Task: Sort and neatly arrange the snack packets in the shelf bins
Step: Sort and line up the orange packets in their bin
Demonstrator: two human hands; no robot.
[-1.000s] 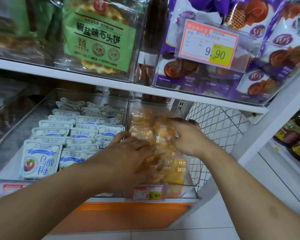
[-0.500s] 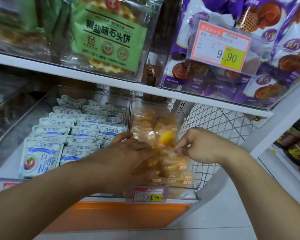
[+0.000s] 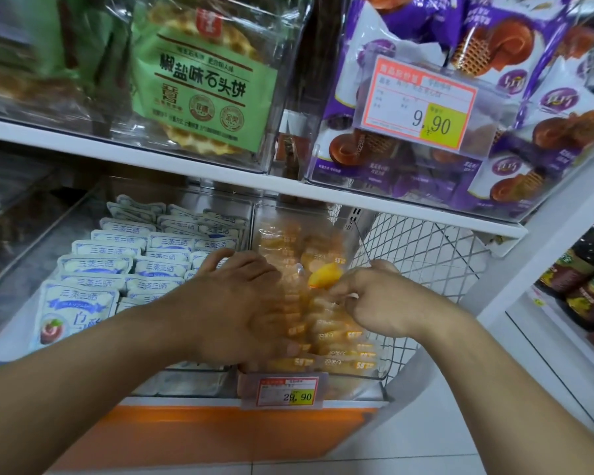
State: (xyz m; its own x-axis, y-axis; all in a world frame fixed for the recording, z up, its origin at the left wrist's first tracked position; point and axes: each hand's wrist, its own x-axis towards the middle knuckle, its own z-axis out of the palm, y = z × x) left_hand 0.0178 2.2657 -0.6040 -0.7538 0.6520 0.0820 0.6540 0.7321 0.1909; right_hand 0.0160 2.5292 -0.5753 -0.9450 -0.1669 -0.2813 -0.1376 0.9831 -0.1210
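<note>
A clear shelf bin on the lower shelf holds several small yellow-orange snack packets. My right hand pinches one yellow packet by its edge and holds it just above the pile. My left hand lies palm down on the left side of the same pile, fingers spread, and hides the packets under it. The bin to the left is filled with rows of white-and-blue plum packets.
A 29.90 price tag hangs on the bin's front. A white wire mesh panel stands to the right of the bin. The upper shelf carries bins of green-labelled crackers and purple cake packs with a 9.90 tag.
My right hand drew back out of the pile with one yellow packet pinched and raised above it. My left hand stayed pressed on the packets. The view moved closer to the shelf.
</note>
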